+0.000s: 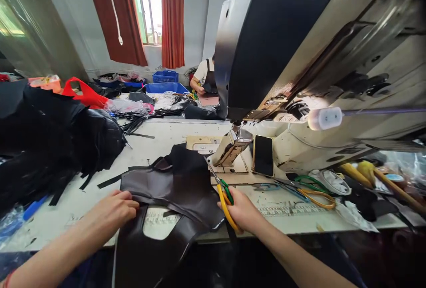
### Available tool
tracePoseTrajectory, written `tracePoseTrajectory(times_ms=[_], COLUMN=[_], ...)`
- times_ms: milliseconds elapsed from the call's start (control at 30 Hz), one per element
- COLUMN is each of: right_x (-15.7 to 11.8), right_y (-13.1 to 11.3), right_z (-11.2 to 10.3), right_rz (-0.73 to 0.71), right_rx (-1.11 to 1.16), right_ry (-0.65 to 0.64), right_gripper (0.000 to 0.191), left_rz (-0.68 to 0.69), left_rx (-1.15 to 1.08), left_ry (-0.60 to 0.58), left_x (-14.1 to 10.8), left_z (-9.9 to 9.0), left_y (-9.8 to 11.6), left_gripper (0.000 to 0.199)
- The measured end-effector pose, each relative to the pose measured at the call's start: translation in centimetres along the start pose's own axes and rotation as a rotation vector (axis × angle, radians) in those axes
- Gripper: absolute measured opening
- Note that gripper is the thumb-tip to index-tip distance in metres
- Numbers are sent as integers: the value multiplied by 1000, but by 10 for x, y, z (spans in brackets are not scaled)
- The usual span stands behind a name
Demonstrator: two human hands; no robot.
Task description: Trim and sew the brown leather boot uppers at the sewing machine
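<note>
A dark brown leather-like piece (155,183) with a cut-out opening lies on the white sewing table, its lower part hanging over the front edge. My left hand (120,208) grips its left edge, fingers closed on the material. In my right hand (242,210) is a pair of scissors (225,203) with yellow and green handles. Their blades point up and left along the right edge of the piece, close to the sewing machine's post (229,150). Whether the blades touch the material I cannot tell.
Over the right side looms the sewing machine head (273,48) with a small lamp (325,118). A phone (263,155) lies beside the post. More scissors (316,195) rest at right. Black material (49,132) is heaped at left. Across the table, a person (206,77) sits near blue crates (166,87).
</note>
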State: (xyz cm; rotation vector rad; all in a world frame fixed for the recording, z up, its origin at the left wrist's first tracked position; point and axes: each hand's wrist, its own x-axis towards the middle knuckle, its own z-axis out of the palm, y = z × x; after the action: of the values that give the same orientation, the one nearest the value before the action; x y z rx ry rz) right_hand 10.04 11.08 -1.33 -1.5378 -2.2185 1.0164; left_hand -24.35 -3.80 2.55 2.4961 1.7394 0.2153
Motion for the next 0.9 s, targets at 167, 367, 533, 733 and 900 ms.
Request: tracePoseTrajectory(times_ms=[167, 367, 533, 733, 900], right_x=[-15, -32, -87, -147, -159], right_y=[0, 10, 27, 61, 86], right_z=[22, 3, -15, 51, 111], right_rz=[34, -42, -104, 265, 248], right_rx=[11, 56, 438, 988, 1161], right_ry=[97, 163, -159, -934, -1220], right_gripper=[10, 14, 51, 81, 84], left_rz=[-93, -204, -42, -59, -47], left_rx=[244, 80, -362, -471, -421], left_ry=[268, 486, 516, 451, 509], left_x=[33, 52, 32, 36, 40], left_z=[34, 116, 100, 83, 86], left_y=[117, 168, 122, 109, 114], left_gripper=[50, 46, 39, 20, 19])
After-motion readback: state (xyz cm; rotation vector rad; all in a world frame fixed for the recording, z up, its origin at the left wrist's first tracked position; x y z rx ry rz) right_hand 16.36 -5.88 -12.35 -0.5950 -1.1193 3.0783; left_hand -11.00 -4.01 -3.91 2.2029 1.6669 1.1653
